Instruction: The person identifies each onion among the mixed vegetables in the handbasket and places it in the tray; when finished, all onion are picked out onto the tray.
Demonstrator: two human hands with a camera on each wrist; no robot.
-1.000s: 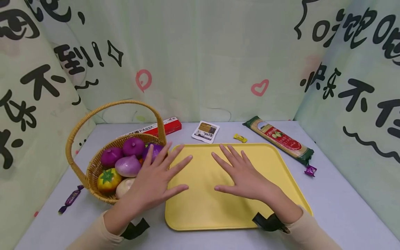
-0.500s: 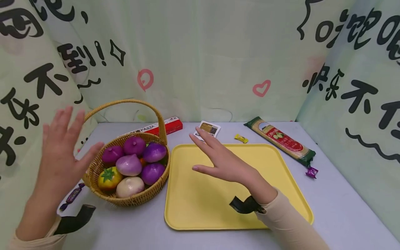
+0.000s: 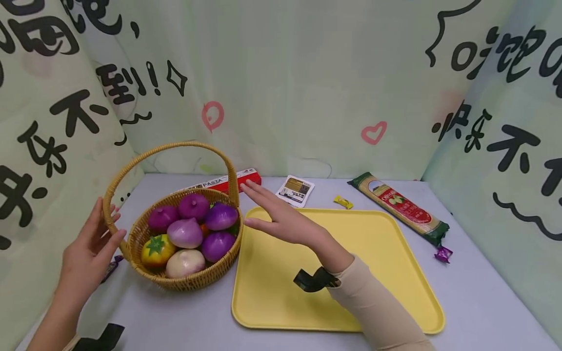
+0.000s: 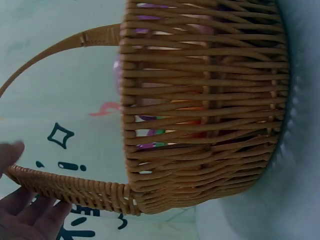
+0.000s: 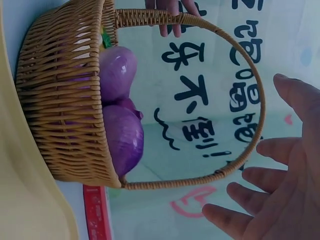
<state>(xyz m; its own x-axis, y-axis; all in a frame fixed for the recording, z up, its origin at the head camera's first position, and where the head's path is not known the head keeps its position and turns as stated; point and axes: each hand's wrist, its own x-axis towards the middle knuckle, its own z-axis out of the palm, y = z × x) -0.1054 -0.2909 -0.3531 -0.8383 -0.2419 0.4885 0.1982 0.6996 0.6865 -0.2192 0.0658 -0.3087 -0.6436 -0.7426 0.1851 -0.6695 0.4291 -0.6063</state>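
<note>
A brown wicker basket [image 3: 193,282] with a tall arched handle [image 3: 193,144] stands on the left of the table. It holds several purple onion-like vegetables [image 3: 184,234], a pale onion-like one [image 3: 185,263] and a yellow tomato-like one [image 3: 157,250]. My left hand [image 3: 90,253] is at the handle's left side. In the left wrist view, its fingers [image 4: 52,217] lie along the handle's outer face, and the thumb stands apart on the other side. With fingers extended, my right hand [image 3: 285,219] hovers beside the handle's right side; the right wrist view shows a gap between them.
A yellow tray [image 3: 342,319] lies right of the basket. Behind are a red pasta box [image 3: 250,179], a white packet [image 3: 296,191] and a yellow candy [image 3: 343,202]. At right lie a green-ended pasta bag [image 3: 399,207] and a purple candy [image 3: 443,254]. Another wrapped candy [image 3: 115,265] is partly hidden at left.
My left hand moved from over the basket and tray out to the left, then in to the handle. My right hand moved left from above the tray towards the basket.
</note>
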